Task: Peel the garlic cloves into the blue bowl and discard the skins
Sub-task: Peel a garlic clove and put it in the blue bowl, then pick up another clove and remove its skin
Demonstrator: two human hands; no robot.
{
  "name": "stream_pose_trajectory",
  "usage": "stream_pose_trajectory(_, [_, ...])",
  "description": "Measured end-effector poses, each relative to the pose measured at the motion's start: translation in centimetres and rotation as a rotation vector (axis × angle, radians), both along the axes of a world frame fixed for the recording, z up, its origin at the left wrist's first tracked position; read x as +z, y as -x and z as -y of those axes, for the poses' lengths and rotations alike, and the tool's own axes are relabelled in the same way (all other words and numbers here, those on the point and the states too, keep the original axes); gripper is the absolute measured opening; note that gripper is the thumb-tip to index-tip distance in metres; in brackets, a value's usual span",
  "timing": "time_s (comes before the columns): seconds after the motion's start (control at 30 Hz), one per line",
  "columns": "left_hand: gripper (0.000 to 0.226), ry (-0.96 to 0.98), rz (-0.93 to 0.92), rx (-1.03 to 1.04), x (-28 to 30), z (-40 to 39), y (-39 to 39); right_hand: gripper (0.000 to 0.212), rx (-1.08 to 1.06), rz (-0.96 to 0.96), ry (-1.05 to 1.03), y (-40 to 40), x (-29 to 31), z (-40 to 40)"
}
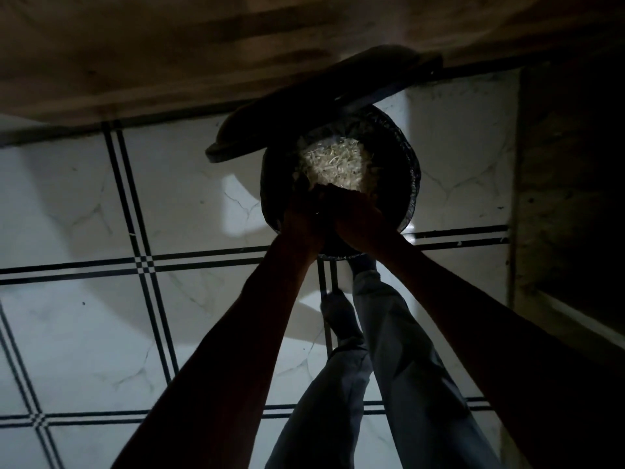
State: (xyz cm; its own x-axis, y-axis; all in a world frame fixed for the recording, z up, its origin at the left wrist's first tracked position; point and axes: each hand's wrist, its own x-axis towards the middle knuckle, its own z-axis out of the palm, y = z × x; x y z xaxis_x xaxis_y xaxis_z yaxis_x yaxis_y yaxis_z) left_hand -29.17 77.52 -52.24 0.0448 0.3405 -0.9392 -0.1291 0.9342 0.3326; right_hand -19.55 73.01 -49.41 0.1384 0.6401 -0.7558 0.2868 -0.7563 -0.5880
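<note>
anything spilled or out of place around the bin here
Mostly tidy: the pale garlic skins lie inside the round black lined bin, its lid tipped up. A few pale flecks lie on the white tiled floor right of the bin, possibly stray skins; it is too dark to tell.

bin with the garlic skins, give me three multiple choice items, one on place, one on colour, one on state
1. Where are both hands?
A. together over the near rim of the bin
B. on the floor tiles
C. at the person's sides

2. What colour are the garlic skins in the bin?
A. green
B. whitish
C. red

3. How is the bin lid?
A. shut
B. lying on the floor
C. raised open

A: left hand and right hand meet over the bin.
B: the garlic skins look pale.
C: the lid stands tilted up.
</note>
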Motion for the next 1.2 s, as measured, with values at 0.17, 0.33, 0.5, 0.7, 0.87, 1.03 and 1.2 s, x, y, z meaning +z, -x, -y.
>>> stream_pose_trajectory(0.17, [0.042, -0.162, 0.108, -0.151, 3.2, 0.4, 2.3, 0.045, -0.418, 0.042, -0.007, -2.7, 2.0, 3.0])
stream_pose_trajectory(0.33, [0.039, -0.185, 0.134, -0.515, 14.0, 3.2, 1.3, 0.049, -0.735, -0.036, -0.204, -4.5, 11.8, 8.2])
stream_pose_trajectory(0.5, [0.036, -0.262, 0.153, -0.6, 28.0, 6.1, -2.7, 0.044, -0.955, -0.017, -0.407, -5.6, 25.2, 15.1])
stream_pose_trajectory(0.7, [0.023, -0.417, 0.283, -0.864, 42.0, 13.7, -6.8, 0.05, -1.125, 0.216, -0.527, -5.2, 42.5, 28.7])
stream_pose_trajectory(0.87, [0.017, -0.519, 0.464, -1.193, 49.9, 22.0, -11.7, 0.047, -1.373, 0.408, -0.664, -5.0, 50.8, 40.2])
stream_pose_trajectory(1.03, [0.012, -0.62, 0.62, -1.412, 55.1, 32.1, -19.1, 0.044, -1.695, 0.551, -0.764, -6.4, 55.0, 51.4])
stream_pose_trajectory(1.2, [0.011, -0.663, 0.728, -1.634, 56.7, 43.6, -24.8, 0.037, -1.936, 0.673, -0.724, -7.5, 54.2, 61.6])
